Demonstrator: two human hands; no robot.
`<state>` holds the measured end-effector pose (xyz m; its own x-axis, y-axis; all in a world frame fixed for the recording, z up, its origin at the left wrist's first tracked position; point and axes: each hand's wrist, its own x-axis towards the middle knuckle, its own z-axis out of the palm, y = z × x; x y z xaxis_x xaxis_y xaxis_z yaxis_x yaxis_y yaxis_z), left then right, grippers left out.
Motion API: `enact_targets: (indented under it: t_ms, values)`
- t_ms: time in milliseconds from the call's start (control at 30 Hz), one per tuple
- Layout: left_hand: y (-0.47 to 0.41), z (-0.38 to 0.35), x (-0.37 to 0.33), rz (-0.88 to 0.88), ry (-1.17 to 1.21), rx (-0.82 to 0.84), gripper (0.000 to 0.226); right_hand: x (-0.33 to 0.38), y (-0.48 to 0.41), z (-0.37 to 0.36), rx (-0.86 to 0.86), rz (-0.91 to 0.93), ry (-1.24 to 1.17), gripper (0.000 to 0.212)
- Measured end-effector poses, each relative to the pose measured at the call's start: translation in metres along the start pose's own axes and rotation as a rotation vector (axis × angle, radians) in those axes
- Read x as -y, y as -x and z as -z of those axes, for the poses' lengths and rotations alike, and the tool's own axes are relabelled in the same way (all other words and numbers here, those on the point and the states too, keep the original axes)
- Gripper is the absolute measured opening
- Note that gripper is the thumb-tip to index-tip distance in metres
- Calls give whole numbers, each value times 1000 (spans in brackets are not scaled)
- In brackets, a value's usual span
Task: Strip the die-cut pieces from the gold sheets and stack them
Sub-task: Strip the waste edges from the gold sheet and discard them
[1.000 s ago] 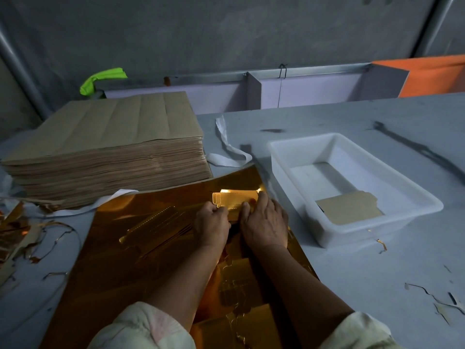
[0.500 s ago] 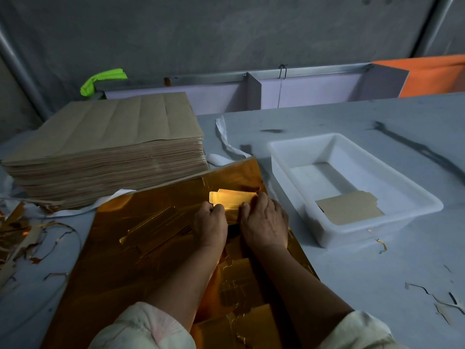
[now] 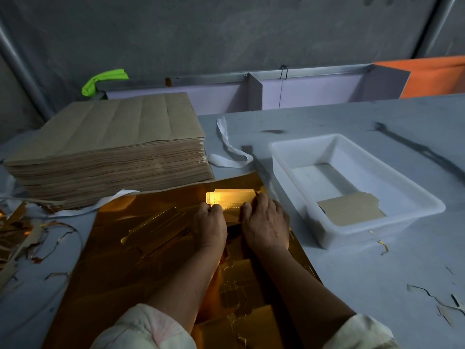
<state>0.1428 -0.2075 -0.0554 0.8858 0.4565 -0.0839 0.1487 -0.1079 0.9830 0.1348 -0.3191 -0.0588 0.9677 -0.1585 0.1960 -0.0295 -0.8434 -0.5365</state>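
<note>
A shiny gold sheet (image 3: 120, 260) lies flat on the table before me. A bright rectangular die-cut piece (image 3: 230, 196) with dotted score lines is tilted up at the sheet's far edge. My left hand (image 3: 210, 222) pinches its near left edge. My right hand (image 3: 264, 219) grips its right end with curled fingers. More die-cut outlines (image 3: 156, 229) show in the sheet to the left of my hands. A stack of stripped pieces, brown side up (image 3: 351, 211), lies in the white tray (image 3: 412, 192).
A tall pile of brown-backed sheets (image 3: 108, 147) stands at the back left. White strapping (image 3: 230, 152) curls beside it. Gold and brown scrap strips (image 3: 22, 227) litter the left table edge, and a few scraps (image 3: 437, 301) lie at the right.
The die-cut piece has lifted a little and shifted left along the sheet's far edge, with both hands staying on it.
</note>
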Motion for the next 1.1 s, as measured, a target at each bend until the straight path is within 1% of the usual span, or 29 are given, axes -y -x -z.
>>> enact_targets:
  t_ms: [133, 267, 367, 467, 567, 700, 800, 900, 1033, 1100]
  values:
    - [-1, 0, 0, 14, 47, -14, 18, 0, 1, 1, -22, 31, -38, 47]
    - [0, 1, 0, 16, 63, -5, 17, 3, 4, 3, -96, 103, 26, 47]
    - [2, 1, -3, 25, 52, 5, 16, 5, 6, 3, -117, 137, 63, 46]
    - [4, 2, -8, 45, 73, 18, 16, 5, 7, 3, -111, 132, 66, 44]
    - [5, 4, -14, 55, 82, 48, 7, 5, 7, 4, -110, 127, 71, 44]
    - [5, 7, -21, 26, 46, 79, 9, 7, 6, 5, -125, 135, 67, 38]
    - [8, 12, -21, 9, 2, 88, 9, 6, 6, 4, -123, 149, 82, 38]
    - [9, 19, -20, 8, -14, 74, 12, 6, 6, 4, -126, 162, 83, 39]
    - [8, 33, -23, -17, -27, 38, 13, 5, 6, 5, -117, 172, 50, 33]
    - [6, 44, -23, -41, -38, 8, 13, 3, 5, 5, -83, 165, 59, 38]
